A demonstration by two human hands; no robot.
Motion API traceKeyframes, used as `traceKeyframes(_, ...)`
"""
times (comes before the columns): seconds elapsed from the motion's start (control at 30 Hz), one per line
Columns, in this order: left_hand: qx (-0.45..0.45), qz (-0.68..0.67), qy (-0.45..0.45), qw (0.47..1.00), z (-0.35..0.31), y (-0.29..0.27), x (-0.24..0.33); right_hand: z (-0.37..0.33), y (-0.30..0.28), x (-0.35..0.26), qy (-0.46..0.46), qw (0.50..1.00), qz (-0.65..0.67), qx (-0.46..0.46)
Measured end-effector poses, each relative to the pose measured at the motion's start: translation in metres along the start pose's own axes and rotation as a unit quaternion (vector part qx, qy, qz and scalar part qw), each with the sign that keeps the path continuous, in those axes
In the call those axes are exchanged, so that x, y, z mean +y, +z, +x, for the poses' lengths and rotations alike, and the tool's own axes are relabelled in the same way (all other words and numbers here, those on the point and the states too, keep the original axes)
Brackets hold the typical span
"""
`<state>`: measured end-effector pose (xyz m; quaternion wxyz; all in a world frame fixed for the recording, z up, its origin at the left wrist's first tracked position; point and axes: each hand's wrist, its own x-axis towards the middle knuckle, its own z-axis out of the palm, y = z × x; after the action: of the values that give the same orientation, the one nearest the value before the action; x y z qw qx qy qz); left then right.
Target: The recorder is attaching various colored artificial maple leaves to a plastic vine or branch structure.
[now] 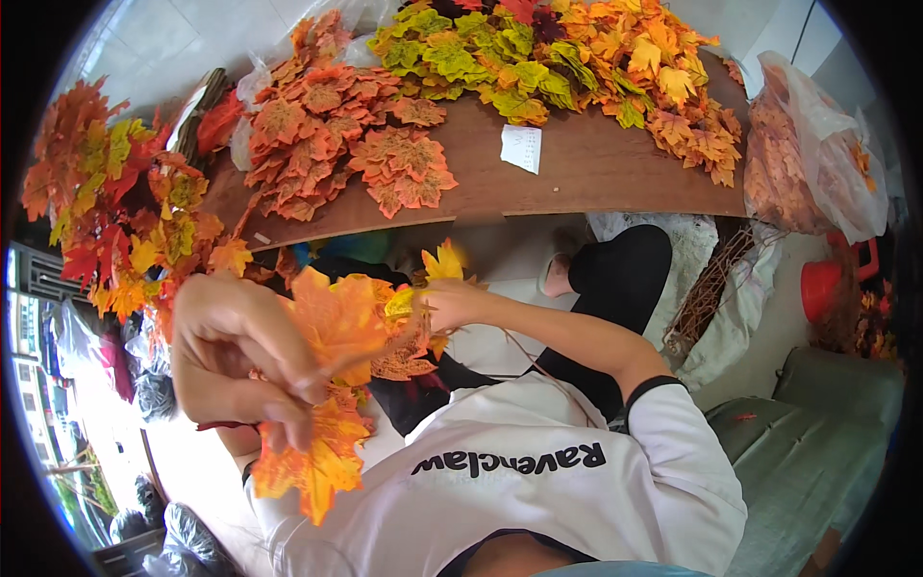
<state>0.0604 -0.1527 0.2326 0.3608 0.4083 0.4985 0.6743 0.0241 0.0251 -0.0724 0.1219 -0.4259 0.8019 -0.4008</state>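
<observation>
Toward nine o'clock, the left hand (245, 356) is pinching a probably light maple-leaf spray (335, 322), best stem-held; the right hand (452, 305) is gripping it.

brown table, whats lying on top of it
On the brown table: orange-red artificial maple leaves at left, yellow-green ones near the middle, orange-yellow ones at right, and a white paper slip. The surface beneath the heaps, and anything buried there, is covered.
</observation>
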Motion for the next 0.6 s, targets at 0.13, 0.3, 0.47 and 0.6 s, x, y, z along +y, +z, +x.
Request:
traceKeyframes(0.13,-0.002,0.083,-0.117,0.99,-0.009,0.05,0.007,0.031,0.03,0.003,-0.1,0.989,0.029,-0.104)
traceKeyframes(0.3,-0.061,-0.058,-0.225,0.971,-0.005,0.099,-0.061,0.041,-0.062,-0.072,-0.168,0.984,-0.056,-0.001)
traceKeyframes(0.47,-0.049,-0.074,-0.032,0.996,0.023,0.141,-0.121,0.063,-0.122,-0.176,-0.18,0.935,0.303,-0.044)
traceKeyframes(0.6,0.041,0.111,0.166,0.979,0.051,0.162,-0.127,0.114,-0.121,-0.25,-0.438,0.871,0.214,-0.06)
